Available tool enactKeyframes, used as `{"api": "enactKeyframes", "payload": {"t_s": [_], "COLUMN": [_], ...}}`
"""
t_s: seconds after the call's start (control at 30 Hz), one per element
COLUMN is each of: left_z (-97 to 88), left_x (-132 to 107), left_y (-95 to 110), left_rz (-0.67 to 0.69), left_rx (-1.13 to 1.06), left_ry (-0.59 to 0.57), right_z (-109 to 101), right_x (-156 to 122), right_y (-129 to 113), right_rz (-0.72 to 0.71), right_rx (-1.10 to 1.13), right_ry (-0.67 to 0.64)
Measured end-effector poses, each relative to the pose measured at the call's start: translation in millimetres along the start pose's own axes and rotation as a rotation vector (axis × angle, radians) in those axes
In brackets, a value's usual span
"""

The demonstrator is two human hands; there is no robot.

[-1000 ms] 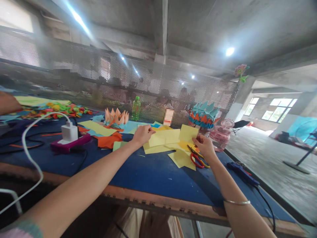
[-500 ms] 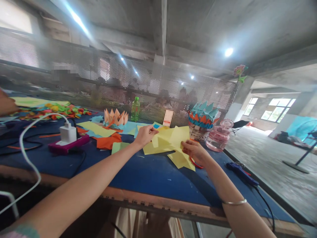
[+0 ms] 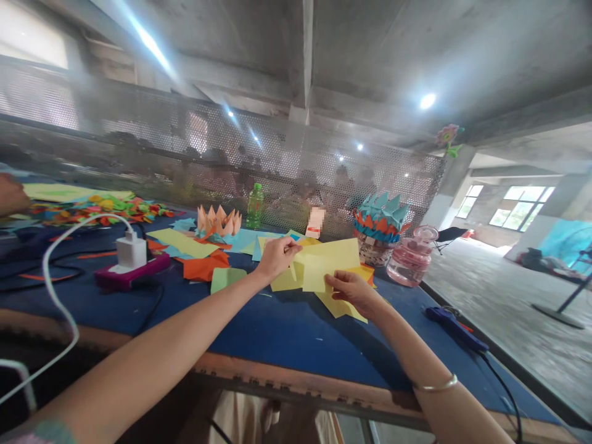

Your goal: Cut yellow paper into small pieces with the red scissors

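My right hand (image 3: 354,291) pinches a yellow sheet of paper (image 3: 333,259) by its lower edge, thumb and fingers closed on it. To the left, my left hand (image 3: 279,258) is closed in a pinch at the sheet's upper left, with a narrow yellow paper strip (image 3: 293,271) hanging under its fingertips. More yellow paper (image 3: 340,306) lies on the blue table beneath both hands. A green paper piece (image 3: 227,279) and crumpled orange paper (image 3: 206,266) rest left of my left hand.
A pink jar (image 3: 409,259) and a blue-and-orange folded-paper basket (image 3: 380,228) stand right. A blue corded tool (image 3: 456,328) lies near the right edge. Behind are a peach paper crown (image 3: 218,223) and green bottle (image 3: 254,206). A purple power strip (image 3: 132,271) and another person's hand (image 3: 12,194) are left.
The yellow sheet in my right hand has moved left and turned flatter to view. A narrow strip now shows under my left fingers. The red loop by my right hand is out of sight.
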State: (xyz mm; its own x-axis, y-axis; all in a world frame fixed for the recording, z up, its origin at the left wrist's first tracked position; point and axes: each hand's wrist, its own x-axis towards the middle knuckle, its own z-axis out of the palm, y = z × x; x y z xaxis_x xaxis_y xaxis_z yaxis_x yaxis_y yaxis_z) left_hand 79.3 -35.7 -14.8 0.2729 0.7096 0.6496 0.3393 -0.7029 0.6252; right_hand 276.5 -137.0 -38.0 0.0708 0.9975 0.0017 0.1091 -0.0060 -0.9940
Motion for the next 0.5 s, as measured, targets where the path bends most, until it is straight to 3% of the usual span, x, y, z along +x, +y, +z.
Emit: {"api": "enactKeyframes", "payload": {"t_s": [0.23,0.43,0.5], "left_z": [10.5,11.2,9.8], "left_x": [-4,-8,-10], "left_y": [2,14,20], "left_rz": [-0.075,-0.355,-0.388], "left_rx": [-0.212,-0.658,-0.731], "left_ry": [-0.135,-0.234,-0.263], "right_z": [7,13,13], "right_x": [-2,2,4], "right_y": [-4,1,3], "right_rz": [-0.082,-0.193,-0.233], "right_rx": [0.110,0.055,0.013], "right_ry": [0.021,0.139,0.173]}}
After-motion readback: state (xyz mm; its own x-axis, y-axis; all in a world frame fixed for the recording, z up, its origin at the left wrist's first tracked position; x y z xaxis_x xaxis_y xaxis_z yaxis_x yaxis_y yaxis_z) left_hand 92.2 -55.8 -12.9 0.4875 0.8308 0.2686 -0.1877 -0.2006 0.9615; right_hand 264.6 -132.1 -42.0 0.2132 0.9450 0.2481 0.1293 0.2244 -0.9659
